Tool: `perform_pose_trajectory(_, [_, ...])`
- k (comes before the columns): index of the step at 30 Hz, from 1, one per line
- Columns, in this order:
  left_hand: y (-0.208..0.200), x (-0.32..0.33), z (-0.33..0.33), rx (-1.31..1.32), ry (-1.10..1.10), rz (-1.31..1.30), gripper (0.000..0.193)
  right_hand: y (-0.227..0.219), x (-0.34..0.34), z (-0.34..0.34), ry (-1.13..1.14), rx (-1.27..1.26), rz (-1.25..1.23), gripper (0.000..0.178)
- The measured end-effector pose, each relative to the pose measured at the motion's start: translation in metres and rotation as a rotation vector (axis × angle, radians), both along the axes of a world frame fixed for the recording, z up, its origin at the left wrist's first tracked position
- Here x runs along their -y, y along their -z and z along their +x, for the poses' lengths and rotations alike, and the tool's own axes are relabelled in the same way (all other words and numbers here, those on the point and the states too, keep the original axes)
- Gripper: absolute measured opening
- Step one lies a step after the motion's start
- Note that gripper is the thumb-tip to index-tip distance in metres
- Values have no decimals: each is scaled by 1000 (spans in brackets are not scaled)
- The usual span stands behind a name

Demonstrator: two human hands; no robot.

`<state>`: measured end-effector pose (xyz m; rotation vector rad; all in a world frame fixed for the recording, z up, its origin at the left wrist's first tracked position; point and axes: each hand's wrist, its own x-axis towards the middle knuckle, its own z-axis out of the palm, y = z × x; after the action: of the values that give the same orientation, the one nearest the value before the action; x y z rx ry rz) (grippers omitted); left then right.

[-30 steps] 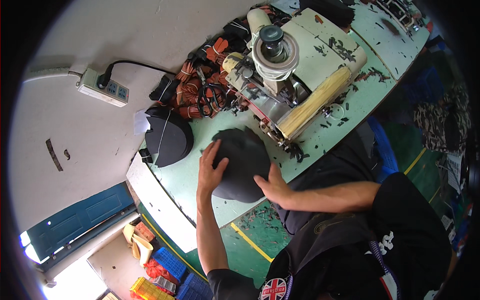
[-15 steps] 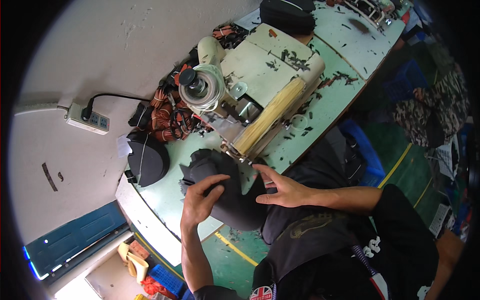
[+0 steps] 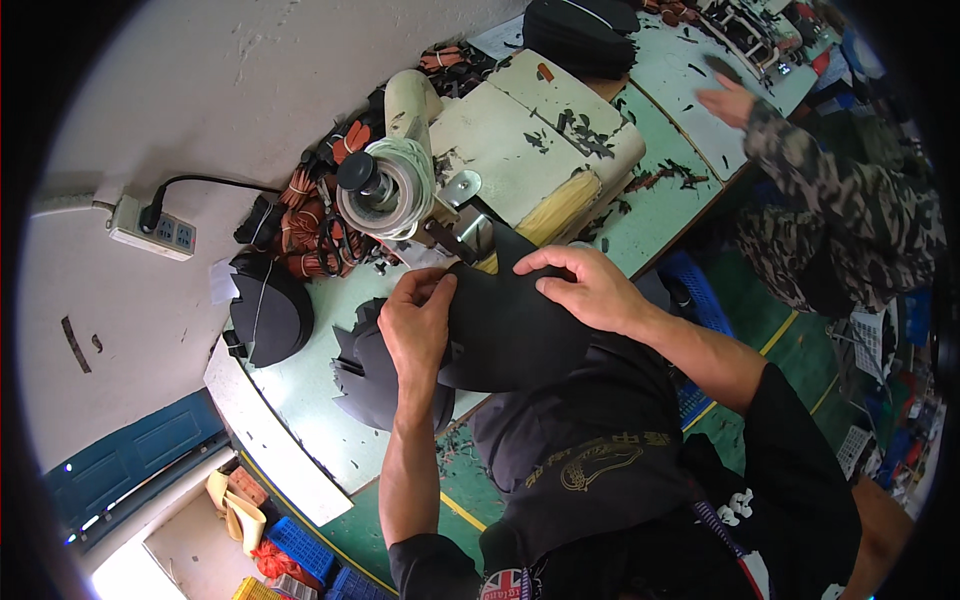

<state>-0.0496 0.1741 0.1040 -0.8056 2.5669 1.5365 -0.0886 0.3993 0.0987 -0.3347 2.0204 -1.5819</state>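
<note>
A flat black sheet piece (image 3: 515, 330) with a notched upper edge is held up over the near table edge, below the cream machine (image 3: 495, 120). My left hand (image 3: 412, 318) pinches its upper left edge between thumb and fingers. At its upper right, my right hand (image 3: 590, 287) grips it, thumb on the near face. A pointed part of the piece reaches up to the machine's working area and hides some of it. Beneath my left wrist lies a pile of similar black pieces (image 3: 385, 395) with jagged edges.
A string-tied black bundle (image 3: 270, 315) stands near the wall; another black stack (image 3: 580, 38) is at the far end. Red-brown tied bundles (image 3: 300, 220) lie behind the machine. A power strip (image 3: 152, 230) hangs left. Another person's hand (image 3: 728, 102), in a camouflage sleeve, is at the far right.
Both hands have closed on one black piece and raised it from the pile toward the machine. The other person's arm has come in over the far table.
</note>
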Motion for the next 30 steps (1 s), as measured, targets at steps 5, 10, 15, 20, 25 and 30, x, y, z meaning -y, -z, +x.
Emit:
perform_pose_trajectory(5, [0, -7, -6, 25, -87, 24, 23, -7, 2, -15, -28, 5, 117, 31])
perform_pose_trajectory(10, [12, -2, -11, -70, -61, -68, 25, -9, 8, -12, -16, -54, 161, 34])
perform_pose_trajectory(15, [-9, -11, -26, 33, -27, -59, 22, -19, 6, 60, 395, 420, -266, 38])
perform_pose_trajectory(20, [6, 53, 13, -226, -71, -143, 20, -42, -10, 43, 498, -400, -152, 74])
perform_pose_trajectory(25, [37, 99, 66, -114, 375, -617, 36, -56, -54, -22, 293, -1274, 244, 64])
perform_pose_trajectory(30, [44, 98, 86, -128, 375, -751, 37, -9, -37, -31, 167, -1095, 652, 38])
